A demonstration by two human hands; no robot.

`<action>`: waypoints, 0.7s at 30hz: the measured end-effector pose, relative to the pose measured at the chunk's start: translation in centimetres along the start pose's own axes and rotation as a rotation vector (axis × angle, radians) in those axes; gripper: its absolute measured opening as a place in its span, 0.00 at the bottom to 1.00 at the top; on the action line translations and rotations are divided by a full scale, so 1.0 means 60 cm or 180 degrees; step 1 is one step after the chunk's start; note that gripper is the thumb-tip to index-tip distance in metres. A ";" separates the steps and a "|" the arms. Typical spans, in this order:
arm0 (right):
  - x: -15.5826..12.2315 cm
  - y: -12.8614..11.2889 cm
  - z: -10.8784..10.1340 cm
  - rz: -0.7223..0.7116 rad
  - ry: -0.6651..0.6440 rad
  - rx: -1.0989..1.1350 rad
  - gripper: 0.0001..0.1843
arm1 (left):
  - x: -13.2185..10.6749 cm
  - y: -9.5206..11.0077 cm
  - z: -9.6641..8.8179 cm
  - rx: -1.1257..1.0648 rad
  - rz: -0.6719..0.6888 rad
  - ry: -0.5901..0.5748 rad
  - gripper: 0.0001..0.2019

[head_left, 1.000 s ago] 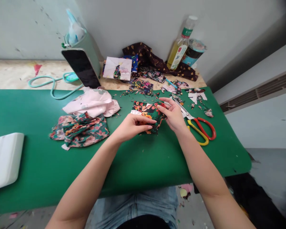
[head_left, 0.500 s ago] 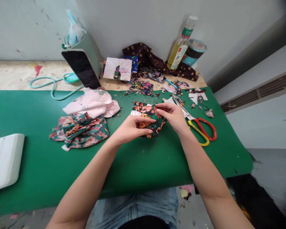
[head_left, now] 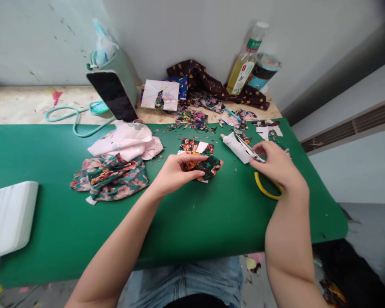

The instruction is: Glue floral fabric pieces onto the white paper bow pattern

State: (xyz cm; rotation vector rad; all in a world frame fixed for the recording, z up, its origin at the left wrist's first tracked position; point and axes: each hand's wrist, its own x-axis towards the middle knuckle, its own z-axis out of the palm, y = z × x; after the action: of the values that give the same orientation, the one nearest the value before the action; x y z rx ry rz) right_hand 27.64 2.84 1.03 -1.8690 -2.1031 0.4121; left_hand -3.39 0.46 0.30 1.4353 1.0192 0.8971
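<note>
While pinching the flowered patch (head_left: 214, 166) between thumb and forefinger of the left hand (head_left: 175, 174), held it over the middle of the green table (head_left: 192, 226), with fingertips only slightly parted, seemingly to stop it and the white strip (head_left: 202, 146) from slipping apart. Curled the right hand (head_left: 277, 160) over the scissors (head_left: 255, 157) near the pivot, with thumb and forefinger moderately spread around the metal; could not tell how firmly gripped. Judged the blades raised a little by lying against the white roll (head_left: 237, 147), perhaps handy for picking up. Saw the phone (head_left: 112, 96) propped against the tall pot (head_left: 130, 70), probably for an upright screen. Noted scraps (head_left: 192, 119) toward the back and the crumpled pink cloth (head_left: 123, 140) at left, likely leaving working room between.
</note>
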 end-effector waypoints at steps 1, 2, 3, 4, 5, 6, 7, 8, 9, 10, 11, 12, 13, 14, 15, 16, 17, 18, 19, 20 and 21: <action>-0.006 0.018 -0.004 0.0191 -0.0113 -0.0153 0.18 | 0.000 -0.001 -0.001 0.0017 0.0019 0.0024 0.21; -0.013 0.034 -0.006 0.0420 -0.0201 -0.0274 0.20 | 0.000 -0.002 -0.001 0.0001 0.0023 0.0041 0.21; -0.021 0.048 -0.006 0.0633 -0.0320 -0.0325 0.22 | 0.001 -0.002 -0.002 -0.0036 0.0023 0.0056 0.21; -0.027 0.059 -0.005 0.0800 -0.0407 -0.0335 0.25 | 0.001 -0.003 -0.002 -0.0071 0.0023 0.0076 0.21; -0.033 0.067 -0.003 0.0876 -0.0466 -0.0308 0.26 | 0.001 -0.003 -0.002 -0.0096 0.0023 0.0103 0.21; -0.038 0.072 -0.001 0.0914 -0.0465 -0.0282 0.27 | 0.002 -0.004 -0.001 -0.0114 0.0022 0.0132 0.21; -0.041 0.075 0.001 0.1006 -0.0454 -0.0337 0.28 | 0.002 -0.003 -0.001 -0.0126 0.0020 0.0160 0.22; -0.042 0.075 0.003 0.1063 -0.0466 -0.0413 0.28 | 0.002 -0.003 -0.001 -0.0144 0.0019 0.0183 0.22; -0.043 0.072 0.004 0.1108 -0.0450 -0.0495 0.27 | 0.002 -0.002 -0.001 -0.0168 0.0017 0.0198 0.22; -0.042 0.069 0.005 0.1153 -0.0445 -0.0572 0.27 | 0.002 -0.001 -0.001 -0.0199 0.0012 0.0206 0.21; -0.042 0.064 0.004 0.1185 -0.0438 -0.0626 0.26 | 0.002 0.000 -0.001 -0.0232 0.0002 0.0211 0.21; -0.041 0.059 0.003 0.1225 -0.0422 -0.0661 0.25 | 0.002 0.001 -0.001 -0.0257 -0.0009 0.0217 0.22; -0.040 0.055 0.001 0.1261 -0.0409 -0.0675 0.24 | 0.002 0.002 -0.001 -0.0274 -0.0023 0.0223 0.22; -0.040 0.050 -0.002 0.1290 -0.0394 -0.0681 0.23 | 0.002 0.002 -0.001 -0.0289 -0.0041 0.0223 0.22; -0.040 0.047 -0.005 0.1308 -0.0369 -0.0696 0.22 | 0.002 0.001 -0.001 -0.0296 -0.0057 0.0216 0.22; -0.040 0.045 -0.008 0.1294 -0.0356 -0.0700 0.20 | 0.002 0.000 -0.001 -0.0294 -0.0061 0.0204 0.22; -0.040 0.043 -0.011 0.1280 -0.0352 -0.0715 0.19 | 0.003 -0.002 0.000 -0.0287 -0.0057 0.0187 0.22; -0.040 0.042 -0.013 0.1285 -0.0375 -0.0740 0.18 | 0.003 -0.004 0.000 -0.0282 -0.0054 0.0167 0.22; -0.040 0.041 -0.015 0.1304 -0.0424 -0.0783 0.18 | 0.003 -0.005 0.000 -0.0282 -0.0053 0.0150 0.22; -0.040 0.041 -0.017 0.1350 -0.0493 -0.0836 0.17 | 0.003 -0.006 0.001 -0.0289 -0.0059 0.0140 0.22; -0.040 0.041 -0.018 0.1410 -0.0571 -0.0875 0.17 | 0.003 -0.007 0.001 -0.0304 -0.0071 0.0136 0.22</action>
State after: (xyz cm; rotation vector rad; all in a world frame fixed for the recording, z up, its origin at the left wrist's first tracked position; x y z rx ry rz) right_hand 30.56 0.74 0.96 -2.5590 -1.9178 0.4153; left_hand -3.33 0.63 -0.10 1.3275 1.0089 0.9514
